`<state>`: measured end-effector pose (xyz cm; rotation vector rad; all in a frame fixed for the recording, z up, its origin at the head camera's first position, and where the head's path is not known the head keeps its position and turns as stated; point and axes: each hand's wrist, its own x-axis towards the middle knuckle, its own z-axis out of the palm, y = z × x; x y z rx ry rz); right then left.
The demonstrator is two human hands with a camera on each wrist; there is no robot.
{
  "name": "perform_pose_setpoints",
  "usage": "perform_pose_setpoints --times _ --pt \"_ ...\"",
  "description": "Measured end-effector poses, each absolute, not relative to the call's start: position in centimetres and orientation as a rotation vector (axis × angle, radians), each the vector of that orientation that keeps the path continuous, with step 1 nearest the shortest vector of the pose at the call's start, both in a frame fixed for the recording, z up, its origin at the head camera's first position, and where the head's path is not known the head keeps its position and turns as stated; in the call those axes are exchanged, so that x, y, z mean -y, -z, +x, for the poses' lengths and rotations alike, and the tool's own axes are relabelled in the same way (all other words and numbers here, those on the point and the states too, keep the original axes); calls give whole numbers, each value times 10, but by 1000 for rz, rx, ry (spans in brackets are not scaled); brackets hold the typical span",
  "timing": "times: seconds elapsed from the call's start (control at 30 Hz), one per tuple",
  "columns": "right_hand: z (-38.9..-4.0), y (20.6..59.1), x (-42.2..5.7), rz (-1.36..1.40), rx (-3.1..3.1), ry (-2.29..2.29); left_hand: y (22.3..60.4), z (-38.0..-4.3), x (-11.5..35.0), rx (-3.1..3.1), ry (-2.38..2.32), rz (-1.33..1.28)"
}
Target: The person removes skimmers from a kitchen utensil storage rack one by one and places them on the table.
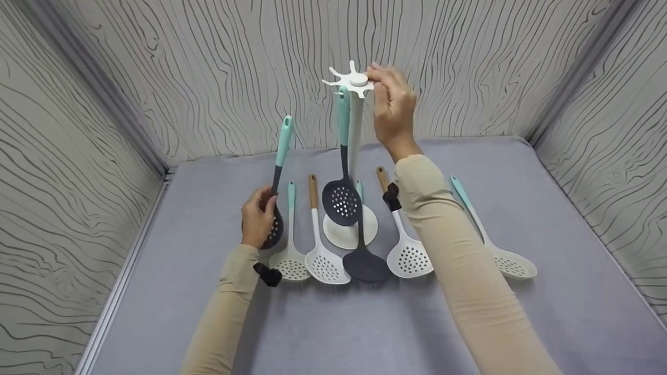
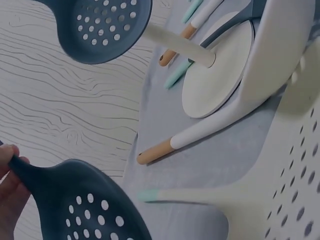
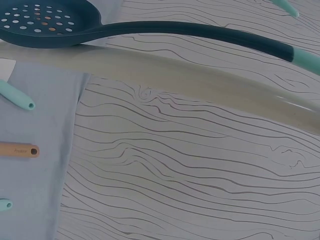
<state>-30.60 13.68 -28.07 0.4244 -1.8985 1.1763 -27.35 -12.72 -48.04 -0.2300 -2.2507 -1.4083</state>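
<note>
My left hand (image 1: 256, 219) grips a dark skimmer with a mint handle (image 1: 284, 140) low on its stem, the handle pointing up and the perforated head beside the palm. In the left wrist view that skimmer (image 2: 55, 182) fills the lower left corner. My right hand (image 1: 394, 104) pinches the hooked top (image 1: 358, 79) of a white utensil stand (image 1: 356, 122). From one hook hangs a second dark skimmer (image 1: 343, 120), head down in front of the post. The right wrist view shows this hanging skimmer (image 3: 200, 32) alongside the post (image 3: 190, 82); the right hand is out of that view.
On the grey cloth (image 1: 333, 323) lie a mint-handled pale skimmer (image 1: 291, 260), wooden-handled white skimmers (image 1: 325, 265) (image 1: 409, 258), a dark ladle-like utensil (image 1: 366, 265) across the stand's round base (image 1: 369, 219), and another pale skimmer (image 1: 513, 263) at right. Wood-patterned panels (image 1: 234, 67) surround the table.
</note>
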Motion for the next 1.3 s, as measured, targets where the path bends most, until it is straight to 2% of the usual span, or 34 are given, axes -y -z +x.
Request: perform_pose_setpoints --times 0.83,1.3 --pt "-306 282 -137 409 1896 -1185 482 -270 163 2273 1368 147" --pt "-306 282 -136 414 1902 -1172 489 -270 168 2286 1323 215"
